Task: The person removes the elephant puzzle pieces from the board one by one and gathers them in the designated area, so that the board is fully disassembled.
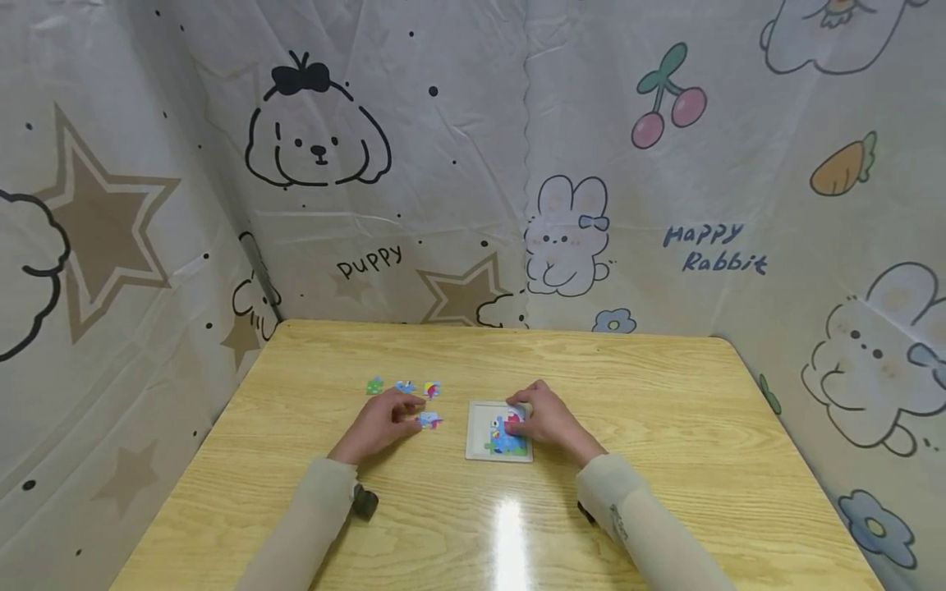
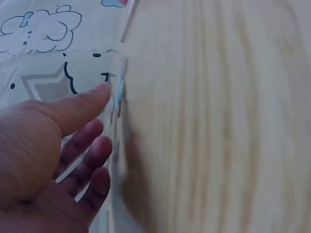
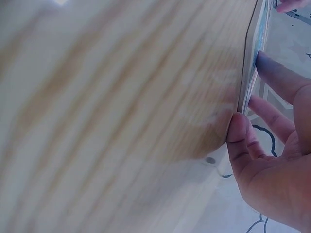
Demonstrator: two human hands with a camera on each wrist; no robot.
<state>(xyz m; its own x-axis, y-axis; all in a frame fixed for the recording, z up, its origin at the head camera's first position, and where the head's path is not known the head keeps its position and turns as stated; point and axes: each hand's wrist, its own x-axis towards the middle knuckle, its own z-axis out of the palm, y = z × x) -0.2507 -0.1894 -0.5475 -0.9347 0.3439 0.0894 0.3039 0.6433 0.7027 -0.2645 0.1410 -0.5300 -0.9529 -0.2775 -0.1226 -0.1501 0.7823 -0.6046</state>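
My left hand (image 1: 384, 423) hovers at a blue puzzle piece (image 1: 429, 420) on the table, thumb and fingers apart. In the left wrist view, my left hand (image 2: 68, 150) shows a gap between thumb and fingertips, and the piece (image 2: 119, 94) lies just beyond the thumb. On the right, my right hand (image 1: 548, 417) rests over the right side of a white puzzle tray (image 1: 478, 431). Its thumb touches the partly assembled picture (image 1: 508, 444), and the index finger reaches the tray's top edge. From the right wrist, my right hand (image 3: 277, 141) has fingertips against the tray's side (image 3: 247, 68).
Behind the left hand lie a green piece (image 1: 374, 386), a blue piece (image 1: 404, 387) and a multicoloured piece (image 1: 432, 389) in a row. The wooden table (image 1: 628, 369) meets a printed cloth wall (image 1: 458, 205) at its back.
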